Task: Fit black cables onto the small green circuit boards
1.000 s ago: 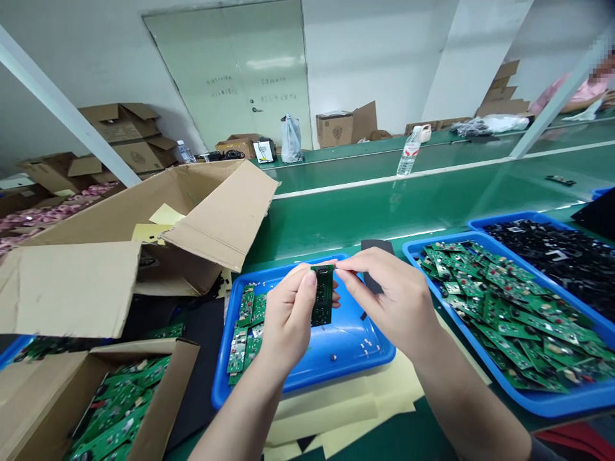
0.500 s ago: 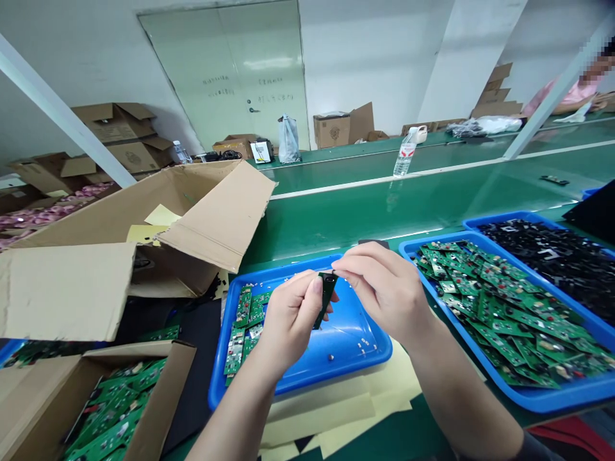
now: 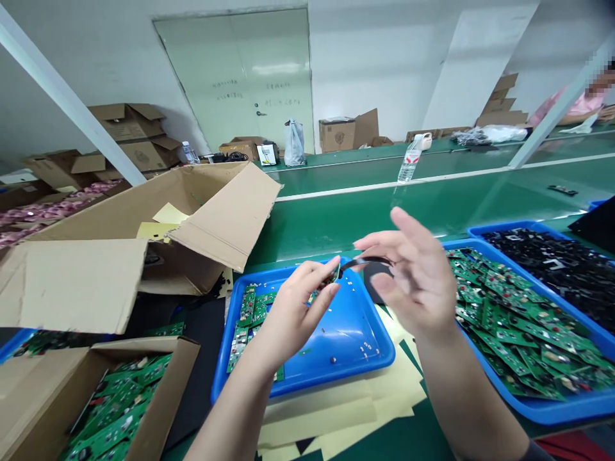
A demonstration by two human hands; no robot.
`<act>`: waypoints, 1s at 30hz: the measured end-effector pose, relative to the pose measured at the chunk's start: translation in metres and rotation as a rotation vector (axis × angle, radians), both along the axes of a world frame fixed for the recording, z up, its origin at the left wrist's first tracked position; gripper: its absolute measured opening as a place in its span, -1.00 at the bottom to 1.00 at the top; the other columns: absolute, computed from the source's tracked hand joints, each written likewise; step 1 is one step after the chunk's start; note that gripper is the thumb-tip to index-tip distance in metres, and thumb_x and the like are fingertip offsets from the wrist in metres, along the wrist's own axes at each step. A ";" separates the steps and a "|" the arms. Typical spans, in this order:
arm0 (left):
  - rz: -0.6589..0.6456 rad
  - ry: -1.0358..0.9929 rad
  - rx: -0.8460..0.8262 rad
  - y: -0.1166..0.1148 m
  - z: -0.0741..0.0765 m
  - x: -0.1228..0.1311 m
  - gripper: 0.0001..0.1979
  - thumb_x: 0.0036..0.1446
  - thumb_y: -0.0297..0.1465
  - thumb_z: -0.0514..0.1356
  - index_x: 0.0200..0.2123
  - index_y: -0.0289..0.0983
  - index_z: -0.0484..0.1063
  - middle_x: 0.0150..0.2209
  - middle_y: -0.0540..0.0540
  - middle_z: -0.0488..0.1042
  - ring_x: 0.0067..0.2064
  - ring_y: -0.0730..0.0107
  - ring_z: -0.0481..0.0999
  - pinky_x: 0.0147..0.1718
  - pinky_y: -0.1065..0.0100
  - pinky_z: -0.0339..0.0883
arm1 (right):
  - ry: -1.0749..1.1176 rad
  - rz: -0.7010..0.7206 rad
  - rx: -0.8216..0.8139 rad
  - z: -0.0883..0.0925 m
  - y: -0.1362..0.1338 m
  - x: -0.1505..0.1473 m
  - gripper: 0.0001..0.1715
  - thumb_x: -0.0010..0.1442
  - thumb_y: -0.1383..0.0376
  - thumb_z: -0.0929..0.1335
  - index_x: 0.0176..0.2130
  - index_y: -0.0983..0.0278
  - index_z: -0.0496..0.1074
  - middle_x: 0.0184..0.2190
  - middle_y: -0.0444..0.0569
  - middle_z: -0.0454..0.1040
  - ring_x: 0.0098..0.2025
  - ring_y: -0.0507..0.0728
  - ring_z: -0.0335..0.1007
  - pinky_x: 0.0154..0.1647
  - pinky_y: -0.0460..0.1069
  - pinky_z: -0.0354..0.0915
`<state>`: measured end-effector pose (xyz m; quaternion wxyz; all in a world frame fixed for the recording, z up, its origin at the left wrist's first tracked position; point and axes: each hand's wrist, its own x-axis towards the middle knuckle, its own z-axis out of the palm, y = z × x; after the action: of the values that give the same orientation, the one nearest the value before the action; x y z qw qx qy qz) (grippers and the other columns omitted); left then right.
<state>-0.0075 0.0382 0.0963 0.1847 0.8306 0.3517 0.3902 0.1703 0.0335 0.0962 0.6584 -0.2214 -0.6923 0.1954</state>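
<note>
My left hand [image 3: 300, 307] is closed, its thumb and fingers pinching a small green circuit board [image 3: 331, 279] over a blue tray [image 3: 307, 385]. The fingers hide most of the board. From its end a thin black strip [image 3: 368, 259] arcs right to my right hand [image 3: 418, 282]; its kind cannot be made out. Raised beside the board, my right hand has its fingers and thumb spread and slightly blurred, with the strip's far end passing by the fingers. Several circuit boards [image 3: 247, 307] lie at the tray's left side, and small white bits [image 3: 368, 349] dot its floor.
To the right stand a blue tray heaped with circuit boards [image 3: 519, 320] and another of black parts [image 3: 552, 266]. Cardboard boxes [image 3: 158, 358] stand left, one holding boards. Yellow paper [image 3: 336, 410] lies under the middle tray. A water bottle [image 3: 409, 160] and a person's pink sleeve [image 3: 552, 105] are farther back.
My right hand has come away from the board's end toward the right, its pinch now spread. My left hand has tilted the board, and the black strip now shows between the hands.
</note>
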 end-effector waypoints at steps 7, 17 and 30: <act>0.081 -0.030 0.502 0.002 0.000 -0.005 -0.64 0.15 -0.42 0.23 0.04 -0.22 0.35 -0.17 -0.12 0.45 -0.17 0.35 0.48 -0.21 0.33 0.43 | 0.380 0.213 -0.503 0.003 0.015 0.007 -0.60 0.26 -0.03 0.22 -0.11 0.18 0.37 -0.37 -0.09 0.50 -0.50 0.01 0.42 -0.51 -0.07 0.38; 0.170 0.012 0.779 0.000 0.003 -0.011 -0.66 0.03 -0.57 0.29 -0.09 -0.24 0.45 -0.17 -0.13 0.46 -0.16 0.29 0.50 -0.21 0.27 0.45 | 0.102 0.657 -0.848 0.010 -0.014 -0.003 -0.39 0.17 0.22 0.40 0.14 0.27 0.15 -0.49 -0.15 0.52 -0.47 0.02 0.49 -0.40 -0.06 0.41; 0.040 -0.084 0.627 -0.004 0.006 -0.009 -0.67 0.07 -0.48 0.29 -0.06 -0.24 0.43 -0.23 -0.10 0.50 -0.24 0.38 0.53 -0.31 0.39 0.46 | 0.079 0.815 -0.931 0.009 -0.011 -0.001 -0.41 0.20 0.29 0.35 0.16 0.28 0.12 -0.61 -0.27 0.43 -0.68 -0.06 0.34 -0.64 -0.18 0.27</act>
<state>-0.0160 0.0345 0.1023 -0.0735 0.8231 0.2226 0.5173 0.1689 0.0222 0.1057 0.3903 -0.1958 -0.5385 0.7206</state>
